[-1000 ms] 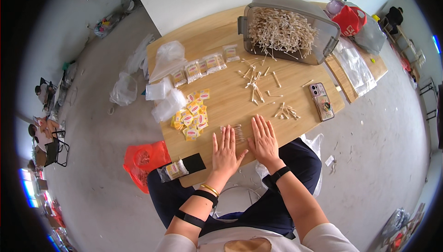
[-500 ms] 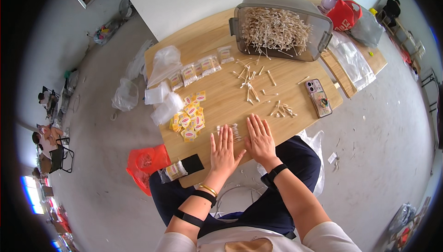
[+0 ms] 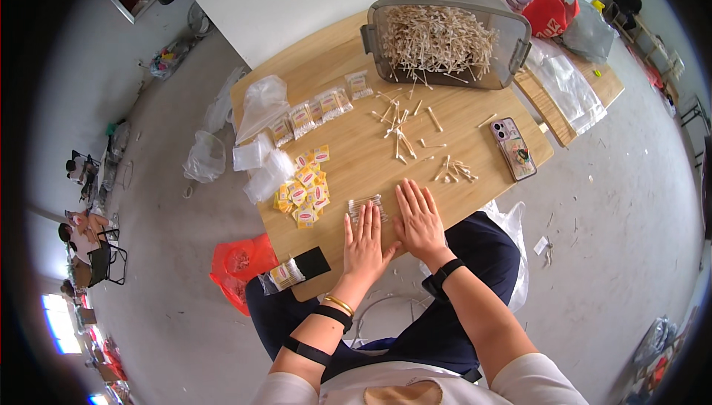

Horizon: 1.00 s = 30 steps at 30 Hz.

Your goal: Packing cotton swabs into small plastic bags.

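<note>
My left hand (image 3: 362,251) lies flat at the near edge of the wooden table, fingers stretched out. Its fingertips reach over the near part of a small row of cotton swabs (image 3: 377,202), partly hiding it. To the right of that row, my right hand (image 3: 420,224) also rests flat, fingers extended and slightly apart. The two thumbs come close together; whether they touch I cannot tell. Left of my left hand sits a pile of yellow and white printed cards (image 3: 305,196). Beyond my right hand lies a loose cluster of swabs (image 3: 455,170), with more swabs (image 3: 400,127) scattered farther back.
A grey translucent bin (image 3: 519,30) full of swabs is tipped on its side at the back. Filled swab packets (image 3: 302,118) line up at the left near clear plastic bags (image 3: 263,101). A phone (image 3: 513,150) lies at right. One packet (image 3: 285,274) sits at the front left beside a black pad (image 3: 312,262).
My left hand has shifted slightly right, and its fingers now cover more of the near side of the swab row. My right hand stays about where it was. The view has tilted a little.
</note>
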Motion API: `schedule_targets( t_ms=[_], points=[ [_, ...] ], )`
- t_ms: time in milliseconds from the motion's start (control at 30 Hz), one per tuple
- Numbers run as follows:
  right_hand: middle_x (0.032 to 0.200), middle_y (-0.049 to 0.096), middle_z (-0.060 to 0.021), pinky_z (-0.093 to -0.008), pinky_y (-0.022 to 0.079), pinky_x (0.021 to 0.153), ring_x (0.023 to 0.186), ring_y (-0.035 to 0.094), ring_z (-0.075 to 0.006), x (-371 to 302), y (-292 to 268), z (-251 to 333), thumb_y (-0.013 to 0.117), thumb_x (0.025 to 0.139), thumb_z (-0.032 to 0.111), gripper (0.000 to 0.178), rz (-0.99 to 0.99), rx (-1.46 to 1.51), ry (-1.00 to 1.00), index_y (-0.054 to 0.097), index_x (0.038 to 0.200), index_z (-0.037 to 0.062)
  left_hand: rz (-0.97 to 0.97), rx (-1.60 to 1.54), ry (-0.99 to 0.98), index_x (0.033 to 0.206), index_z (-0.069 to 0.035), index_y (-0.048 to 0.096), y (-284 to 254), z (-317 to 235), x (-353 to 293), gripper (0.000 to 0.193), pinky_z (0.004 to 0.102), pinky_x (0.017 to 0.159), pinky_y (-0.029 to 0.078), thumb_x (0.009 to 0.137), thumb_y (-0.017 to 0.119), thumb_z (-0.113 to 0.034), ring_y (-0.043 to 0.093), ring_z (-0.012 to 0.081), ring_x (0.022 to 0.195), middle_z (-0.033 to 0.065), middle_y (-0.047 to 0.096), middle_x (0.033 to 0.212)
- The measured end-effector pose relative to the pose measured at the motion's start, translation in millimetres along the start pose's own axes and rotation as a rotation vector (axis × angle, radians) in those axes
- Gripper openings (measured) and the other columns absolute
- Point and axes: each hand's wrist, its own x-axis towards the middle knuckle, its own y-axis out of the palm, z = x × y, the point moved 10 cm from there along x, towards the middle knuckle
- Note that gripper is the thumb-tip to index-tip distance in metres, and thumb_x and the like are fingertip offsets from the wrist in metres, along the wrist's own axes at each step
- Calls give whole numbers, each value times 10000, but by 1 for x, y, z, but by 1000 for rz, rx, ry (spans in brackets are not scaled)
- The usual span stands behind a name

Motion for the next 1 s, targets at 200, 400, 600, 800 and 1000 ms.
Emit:
schedule_targets(
  t_ms=[200, 400, 600, 800, 1000],
  points=[
    [1627, 309, -162, -433, 141, 1268, 1532, 241, -275, 0, 4, 1, 519, 954, 301, 691, 21, 5, 1, 326, 1550, 8, -38, -104, 12, 1604, 20, 107, -6, 8, -3, 931, 573, 1248, 7, 987, 449, -587, 96, 299, 1571, 184, 135, 1683],
    [1617, 333, -157, -437, 150, 1267, 1528, 255, -267, 0, 3, -3, 506, 946, 313, 683, -5, -6, 7, 359, 1533, -4, -76, -159, 7, 1607, 7, 117, -17, 12, -14, 908, 585, 1241, 3, 997, 410, -599, 105, 307, 1570, 183, 140, 1684],
    [1618, 330, -156, -438, 153, 1267, 1526, 257, -266, 2, 1, 1, 508, 941, 308, 686, -14, 14, 3, 359, 1534, -1, -11, -60, 16, 1593, 32, 156, 1, -1, -11, 919, 562, 1252, 22, 982, 459, -584, 112, 301, 1569, 195, 163, 1674],
    [1622, 325, -154, -435, 154, 1267, 1527, 258, -264, 0, 2, -1, 514, 935, 315, 692, 5, 1, 14, 361, 1536, 5, -7, -58, 10, 1593, 35, 139, 6, -3, -11, 918, 560, 1254, 19, 983, 473, -565, 119, 304, 1567, 198, 152, 1675],
    [1455, 498, -156, -458, 260, 1215, 1401, 413, -317, 1, -16, -4, 621, 882, 207, 515, -158, 217, -2, 557, 1375, 72, -82, -158, 2, 1598, 23, 131, -5, 9, -18, 903, 577, 1249, 23, 986, 485, -539, 133, 317, 1564, 202, 135, 1679]
  ],
)
